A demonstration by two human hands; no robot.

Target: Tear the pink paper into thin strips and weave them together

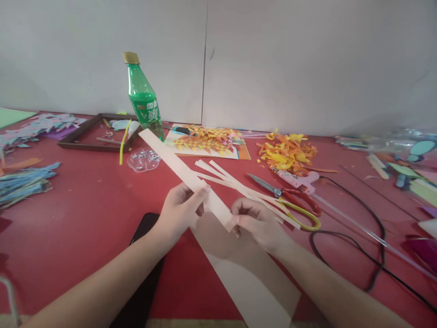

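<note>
A cream paper strip [170,157] is stretched slantwise between my two hands above the red table. My left hand [182,207] pinches it near its middle, thumb on top. At the strip's lower right end, my right hand [257,221] grips it between thumb and fingers. Beneath my hands lies a larger cream paper sheet [249,278], partly in shadow. Several narrow cut strips [235,182] are heaped just beyond my right hand. Scissors [273,187] with red and yellow handles lie beside them, partly under the strips.
A green bottle [141,98] stands at the back by a brown frame [85,146]. Orange and yellow paper pieces [290,152] lie behind a pink glue gun [300,180], whose black cord [375,218] loops right. A dark phone [143,278] lies under my left forearm.
</note>
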